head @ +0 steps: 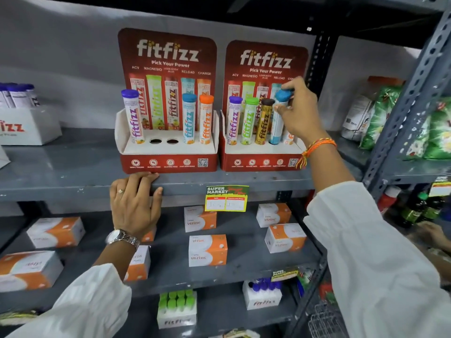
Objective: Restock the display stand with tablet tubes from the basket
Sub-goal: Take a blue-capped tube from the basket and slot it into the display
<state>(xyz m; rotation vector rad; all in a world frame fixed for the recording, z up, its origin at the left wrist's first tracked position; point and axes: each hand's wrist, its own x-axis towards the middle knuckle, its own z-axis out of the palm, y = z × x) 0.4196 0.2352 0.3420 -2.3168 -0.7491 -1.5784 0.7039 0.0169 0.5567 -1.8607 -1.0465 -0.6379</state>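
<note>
Two red fitfizz display stands sit side by side on the grey shelf. The left stand [168,152] holds a purple-capped tube [133,115], a blue-capped tube [189,118] and an orange-capped tube [206,119]; two middle holes [164,141] are bare. The right stand [261,154] holds purple, green and brown-capped tubes. My right hand [299,113] grips a blue-capped tube [278,128] standing in that stand's fourth slot, partly hiding an orange tube behind it. My left hand [134,203] rests on the shelf's front edge below the left stand, holding nothing.
A white fitfizz box with purple tubes [22,118] stands at far left. Orange vizinc boxes [207,250] fill the shelf below. Lower down are boxes of green-capped [177,308] and purple-capped tubes [262,293]. Green packets [380,118] lie beyond the slotted upright post. A wire basket corner [324,320] shows bottom right.
</note>
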